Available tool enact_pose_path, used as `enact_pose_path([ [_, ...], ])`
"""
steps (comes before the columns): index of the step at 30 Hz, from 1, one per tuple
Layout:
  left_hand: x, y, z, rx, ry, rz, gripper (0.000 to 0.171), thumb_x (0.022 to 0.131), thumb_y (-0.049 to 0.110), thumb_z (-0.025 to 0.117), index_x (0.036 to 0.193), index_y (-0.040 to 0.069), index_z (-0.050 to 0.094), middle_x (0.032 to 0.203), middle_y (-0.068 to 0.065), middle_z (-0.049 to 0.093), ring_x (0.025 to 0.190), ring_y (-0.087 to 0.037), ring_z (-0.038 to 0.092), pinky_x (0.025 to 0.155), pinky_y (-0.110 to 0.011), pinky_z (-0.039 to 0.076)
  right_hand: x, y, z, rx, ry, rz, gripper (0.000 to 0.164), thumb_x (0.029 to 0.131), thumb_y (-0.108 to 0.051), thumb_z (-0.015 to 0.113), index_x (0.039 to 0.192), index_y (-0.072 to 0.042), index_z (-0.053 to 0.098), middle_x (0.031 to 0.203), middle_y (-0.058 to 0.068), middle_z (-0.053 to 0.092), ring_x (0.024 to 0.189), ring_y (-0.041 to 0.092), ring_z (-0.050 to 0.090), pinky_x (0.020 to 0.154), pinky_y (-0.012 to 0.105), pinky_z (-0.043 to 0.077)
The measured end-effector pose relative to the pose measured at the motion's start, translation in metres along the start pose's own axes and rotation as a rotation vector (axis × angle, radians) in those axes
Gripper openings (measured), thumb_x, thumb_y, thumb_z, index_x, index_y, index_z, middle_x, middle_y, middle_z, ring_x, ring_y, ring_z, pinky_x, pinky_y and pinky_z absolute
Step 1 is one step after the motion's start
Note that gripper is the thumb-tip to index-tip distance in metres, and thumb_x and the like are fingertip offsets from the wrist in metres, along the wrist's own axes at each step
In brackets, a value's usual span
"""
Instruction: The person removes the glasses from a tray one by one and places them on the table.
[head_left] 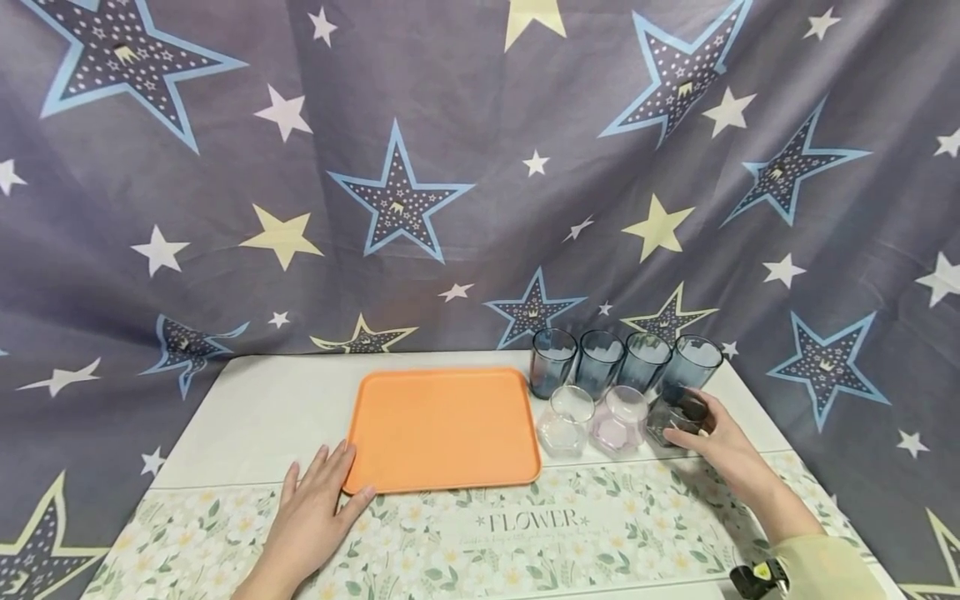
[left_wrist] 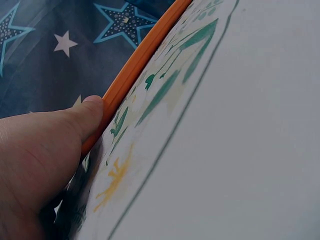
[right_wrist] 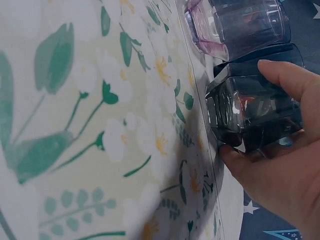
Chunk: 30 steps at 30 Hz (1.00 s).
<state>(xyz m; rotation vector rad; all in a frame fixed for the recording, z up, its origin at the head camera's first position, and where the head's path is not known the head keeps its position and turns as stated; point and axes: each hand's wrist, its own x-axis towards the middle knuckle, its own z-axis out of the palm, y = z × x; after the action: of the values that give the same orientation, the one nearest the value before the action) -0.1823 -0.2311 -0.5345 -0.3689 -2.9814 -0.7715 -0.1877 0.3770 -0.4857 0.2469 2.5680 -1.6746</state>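
My right hand [head_left: 729, 450] grips a dark grey faceted glass [right_wrist: 240, 107] from its right side, thumb on the near side. The glass stands at the right end of the front row. Beside it are a pink-tinted glass [head_left: 618, 429] and a clear glass [head_left: 564, 432]. At the near left corner of the orange tray [head_left: 442, 429] lies my left hand [head_left: 311, 517], fingers extended along the left side and thumb at the front edge. The left wrist view shows the thumb [left_wrist: 90, 112] against the tray's rim; the other fingers are hidden there.
Behind the front row stands a row of several blue-tinted tumblers [head_left: 552, 367]. A floral cloth strip [head_left: 480, 575] printed FLOWER runs along the front of the white table [head_left: 262, 417]. A star-patterned curtain [head_left: 465, 100] hangs close behind the table.
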Motion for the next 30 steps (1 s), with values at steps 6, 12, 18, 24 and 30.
enact_pose_path([
  [6,-0.002,-0.002,-0.001,-0.007,-0.003,-0.007,0.089,0.109,0.065,0.059,0.169,0.001,0.043,0.174,-0.024,0.037,0.164,-0.051,0.021,0.128,-0.076,-0.001,-0.001,0.000,-0.001,0.000,0.018,-0.005,0.111,0.105,-0.021,0.081,0.178,-0.008,-0.002,0.174,0.035,0.024,0.161,0.054,0.024,0.125,0.073,0.031],
  [12,-0.005,-0.004,-0.002,-0.010,-0.013,-0.015,0.089,0.110,0.065,0.059,0.170,0.001,0.041,0.175,-0.024,0.035,0.164,-0.051,0.020,0.129,-0.074,-0.004,-0.007,-0.005,0.000,-0.104,0.039,0.008,0.115,0.103,-0.025,0.084,0.177,-0.005,-0.002,0.175,0.037,0.020,0.161,0.058,0.021,0.125,0.071,0.033],
  [18,-0.006,-0.004,-0.003,-0.008,0.001,-0.005,0.089,0.109,0.064,0.060,0.169,0.000,0.042,0.173,-0.025,0.038,0.163,-0.053,0.021,0.128,-0.076,-0.002,-0.015,-0.015,0.002,-0.222,0.078,-0.033,0.116,0.101,-0.029,0.086,0.176,0.001,0.002,0.174,0.039,0.020,0.159,0.058,0.024,0.126,0.068,0.033],
  [24,-0.007,-0.005,-0.005,-0.007,-0.012,-0.014,0.089,0.109,0.064,0.060,0.169,0.000,0.041,0.174,-0.026,0.035,0.163,-0.053,0.020,0.127,-0.078,-0.001,-0.018,-0.032,0.009,-0.403,0.154,-0.136,0.118,0.097,-0.034,0.090,0.175,0.004,0.010,0.172,0.039,0.026,0.155,0.062,0.029,0.119,0.076,0.035],
  [30,-0.002,-0.001,-0.013,-0.019,-0.020,-0.004,0.089,0.109,0.062,0.063,0.171,0.003,0.039,0.177,-0.030,0.024,0.163,-0.056,0.014,0.124,-0.083,-0.002,-0.025,-0.052,0.019,-0.551,0.247,-0.279,0.121,0.089,-0.033,0.097,0.175,0.002,0.018,0.168,0.042,0.029,0.150,0.066,0.032,0.112,0.083,0.034],
])
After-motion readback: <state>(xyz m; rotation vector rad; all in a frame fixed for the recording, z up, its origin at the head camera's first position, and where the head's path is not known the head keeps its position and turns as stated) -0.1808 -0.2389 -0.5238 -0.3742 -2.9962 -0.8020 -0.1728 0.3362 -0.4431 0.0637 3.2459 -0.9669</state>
